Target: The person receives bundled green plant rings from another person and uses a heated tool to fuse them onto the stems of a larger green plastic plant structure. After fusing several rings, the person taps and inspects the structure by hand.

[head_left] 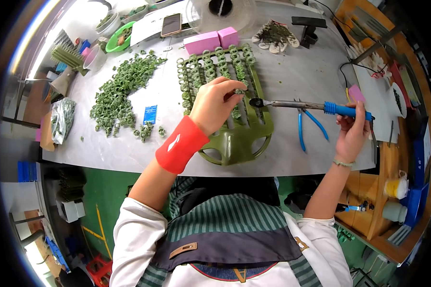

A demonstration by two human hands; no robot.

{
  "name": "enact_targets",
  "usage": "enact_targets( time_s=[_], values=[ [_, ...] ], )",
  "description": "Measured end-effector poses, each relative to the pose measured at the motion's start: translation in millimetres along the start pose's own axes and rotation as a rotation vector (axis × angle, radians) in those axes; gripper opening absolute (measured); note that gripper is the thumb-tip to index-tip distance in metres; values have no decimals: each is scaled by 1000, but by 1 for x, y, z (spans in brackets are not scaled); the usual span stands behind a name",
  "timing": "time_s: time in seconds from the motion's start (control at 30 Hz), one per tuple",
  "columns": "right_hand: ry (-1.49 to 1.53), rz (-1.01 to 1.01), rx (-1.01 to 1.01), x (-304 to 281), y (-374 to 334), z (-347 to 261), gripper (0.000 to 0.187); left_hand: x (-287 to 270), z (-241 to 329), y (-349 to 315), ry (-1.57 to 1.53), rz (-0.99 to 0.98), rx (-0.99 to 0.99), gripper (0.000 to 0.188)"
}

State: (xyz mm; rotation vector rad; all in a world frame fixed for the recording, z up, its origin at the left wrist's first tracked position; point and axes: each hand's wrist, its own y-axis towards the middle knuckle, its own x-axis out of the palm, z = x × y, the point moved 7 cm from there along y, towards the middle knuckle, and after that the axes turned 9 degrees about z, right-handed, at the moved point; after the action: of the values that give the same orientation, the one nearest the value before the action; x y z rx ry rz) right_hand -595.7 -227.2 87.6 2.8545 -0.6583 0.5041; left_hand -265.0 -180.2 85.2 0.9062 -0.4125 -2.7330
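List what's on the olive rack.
Rows of small green rings sit on the olive rack. The left hand covers part; whatever lies under it can't be seen.

Blue-handled soldering iron (pixel 307 105), tip leftward, olive slotted rack (pixel 232 144), green pieces (pixel 221 59) in rows

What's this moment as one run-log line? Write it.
left hand: fingertips at green piece, over green rack | right hand: holding blue-handled iron, tip by rack's right side | blue-handled pliers: on table

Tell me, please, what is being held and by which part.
The right grip holds the iron by its blue handle. For the left grip, it cannot be told.
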Motion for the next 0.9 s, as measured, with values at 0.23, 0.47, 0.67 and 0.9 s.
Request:
enact_targets(
  time_s=[0.23, 0.47, 0.67, 0.9],
  values=[
    [60, -40, 34, 7, 1, 20, 28, 24, 5, 3, 379, 112, 307, 21],
    [73, -25, 49, 12, 3, 33, 27, 33, 4, 8, 451, 107, 337, 20],
    [34, -27, 6, 3, 5, 13, 27, 30, -3, 7, 464, 68, 316, 23],
    [-26, 61, 27, -21, 9, 1, 30, -16, 1, 16, 146, 65, 210, 24]
  ],
)
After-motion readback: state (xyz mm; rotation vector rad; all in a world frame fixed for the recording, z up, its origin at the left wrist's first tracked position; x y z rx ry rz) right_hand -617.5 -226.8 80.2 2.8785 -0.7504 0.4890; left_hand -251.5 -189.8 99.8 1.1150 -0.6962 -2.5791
